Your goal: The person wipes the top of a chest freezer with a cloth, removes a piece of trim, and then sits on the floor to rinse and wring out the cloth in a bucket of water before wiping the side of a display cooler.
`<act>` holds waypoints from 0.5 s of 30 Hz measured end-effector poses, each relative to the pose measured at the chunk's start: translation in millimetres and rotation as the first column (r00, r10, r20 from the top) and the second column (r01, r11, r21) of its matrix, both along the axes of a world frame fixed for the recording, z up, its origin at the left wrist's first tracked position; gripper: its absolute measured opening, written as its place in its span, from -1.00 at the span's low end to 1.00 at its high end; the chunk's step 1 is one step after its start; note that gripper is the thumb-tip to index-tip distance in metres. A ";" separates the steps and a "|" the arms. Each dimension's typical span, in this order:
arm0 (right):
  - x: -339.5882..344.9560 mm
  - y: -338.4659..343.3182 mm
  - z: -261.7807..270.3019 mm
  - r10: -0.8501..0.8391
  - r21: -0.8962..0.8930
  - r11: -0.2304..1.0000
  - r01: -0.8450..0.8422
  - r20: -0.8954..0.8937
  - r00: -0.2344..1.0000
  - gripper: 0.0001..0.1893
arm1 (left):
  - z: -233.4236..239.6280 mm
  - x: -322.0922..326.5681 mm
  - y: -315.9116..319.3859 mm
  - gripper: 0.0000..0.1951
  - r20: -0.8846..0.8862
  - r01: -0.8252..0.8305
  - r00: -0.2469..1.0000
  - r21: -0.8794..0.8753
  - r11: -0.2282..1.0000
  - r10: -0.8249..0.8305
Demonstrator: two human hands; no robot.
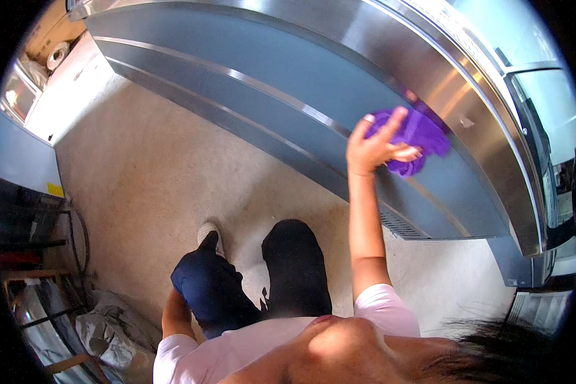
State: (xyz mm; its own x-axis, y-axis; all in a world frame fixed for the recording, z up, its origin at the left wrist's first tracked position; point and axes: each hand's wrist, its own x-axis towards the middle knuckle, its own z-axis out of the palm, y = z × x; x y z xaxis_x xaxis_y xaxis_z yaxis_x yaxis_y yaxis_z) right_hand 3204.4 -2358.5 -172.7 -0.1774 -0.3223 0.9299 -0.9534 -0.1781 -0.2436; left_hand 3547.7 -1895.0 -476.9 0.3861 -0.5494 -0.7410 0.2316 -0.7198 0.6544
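My right hand reaches out with a purple cloth in its grip. The cloth lies against the blue-grey front panel of a large refrigerated display case, just below the curved stainless steel band. Some fingers are spread over the cloth, and slight blur softens them. Metal trim strips run along the panel. My left arm hangs down beside my bent left knee, which hides the hand.
Curved glass tops the case at the right. A vent grille sits low on its front. Crumpled grey sheeting and a framed glass pane stand behind me at lower left. A cable hangs near another appliance.
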 end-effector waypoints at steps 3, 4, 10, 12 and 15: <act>72.0 -6.3 12.2 0.036 0.095 0.995 -0.002 -0.360 0.932 -0.37 | -1.6 -0.7 0.0 -0.43 -0.008 -0.003 1.000 -0.018 1.000 0.003; 100.6 -16.2 10.7 0.098 0.101 0.993 -0.062 -0.398 0.912 -0.36 | 1.2 -3.8 5.8 -0.44 -0.001 -0.020 1.000 -0.012 1.000 0.020; 249.9 -56.2 52.0 0.533 0.303 0.827 -0.473 -0.691 0.489 -0.74 | -0.2 -9.2 11.8 -0.46 -0.004 -0.051 0.999 -0.025 0.998 0.051; 258.6 -60.0 60.7 0.503 0.338 0.851 -0.403 -0.746 0.437 -0.76 | -5.2 -6.7 4.3 -0.46 -0.017 -0.032 0.999 -0.050 0.998 0.031; 246.6 -58.6 51.9 0.632 0.359 0.743 -0.565 -0.655 0.414 -0.78 | -7.4 -11.1 17.4 -0.48 -0.017 -0.076 0.997 -0.053 0.996 0.075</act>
State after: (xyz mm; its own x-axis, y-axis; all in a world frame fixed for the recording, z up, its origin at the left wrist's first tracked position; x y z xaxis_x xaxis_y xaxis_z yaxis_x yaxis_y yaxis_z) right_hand 3451.0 -2417.1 -120.8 0.7723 -0.1460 0.6183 -0.4683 -0.7885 0.3987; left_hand 3536.6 -1877.5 -484.3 0.4169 -0.5581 -0.7174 0.2943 -0.6639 0.6875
